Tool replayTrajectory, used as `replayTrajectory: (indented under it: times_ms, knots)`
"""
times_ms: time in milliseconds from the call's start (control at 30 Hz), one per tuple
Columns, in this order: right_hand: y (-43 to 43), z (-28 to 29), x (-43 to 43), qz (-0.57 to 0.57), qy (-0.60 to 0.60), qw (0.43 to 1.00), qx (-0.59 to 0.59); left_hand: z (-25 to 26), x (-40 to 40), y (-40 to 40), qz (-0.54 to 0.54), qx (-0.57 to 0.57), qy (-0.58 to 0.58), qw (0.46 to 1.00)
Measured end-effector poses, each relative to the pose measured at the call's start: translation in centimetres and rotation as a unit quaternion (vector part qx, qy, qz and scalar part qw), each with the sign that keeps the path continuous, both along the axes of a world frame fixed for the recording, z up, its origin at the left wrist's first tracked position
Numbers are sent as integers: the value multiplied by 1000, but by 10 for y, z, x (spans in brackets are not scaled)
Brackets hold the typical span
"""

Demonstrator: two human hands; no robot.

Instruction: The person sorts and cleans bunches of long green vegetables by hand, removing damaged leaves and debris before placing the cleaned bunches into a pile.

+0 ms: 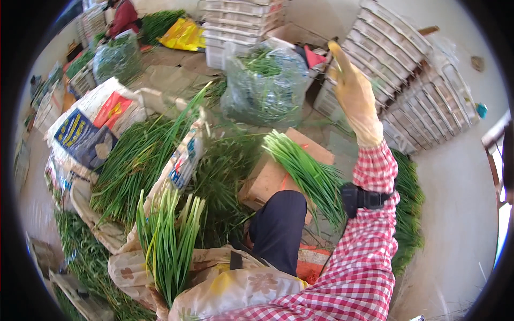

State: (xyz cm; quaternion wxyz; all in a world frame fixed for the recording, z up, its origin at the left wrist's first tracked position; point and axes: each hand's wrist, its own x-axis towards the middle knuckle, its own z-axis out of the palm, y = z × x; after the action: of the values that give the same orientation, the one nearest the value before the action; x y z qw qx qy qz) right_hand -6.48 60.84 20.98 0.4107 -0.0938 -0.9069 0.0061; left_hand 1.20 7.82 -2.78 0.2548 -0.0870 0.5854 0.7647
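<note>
At the lower left, a bunch of garlic chives (172, 240) stands upright with its pale cut ends up. My left hand (160, 303) grips it low down, mostly hidden by the leaves and the floral apron (249, 287). My right hand (355, 100), in a pale yellowed glove, is raised at arm's length before the stacked crates. Its fingers are extended and somewhat blurred, with nothing visible in them. Between my knee and right forearm, a neat bundle of chives (307, 172) lies across a cardboard box (261, 180).
Loose chives (136, 164) fill a sack-lined container (160, 188) at left. Leaf scraps (225, 176) cover the floor beside it. Ahead stands a clear plastic bag of greens (265, 88). White crates (385, 52) are stacked behind. Another person (122, 18) sits far left.
</note>
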Motion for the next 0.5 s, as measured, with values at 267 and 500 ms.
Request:
replayTrajectory:
  times_ms: [267, 500]
  knots:
    - [63, -246, 17, -67, -298, 940, -151, 19, 28, 2, 39, 64, -30, 997]
    - [57, -316, 2, -138, -391, 898, -148, 29, 50, -10, 130, 81, -24, 988]
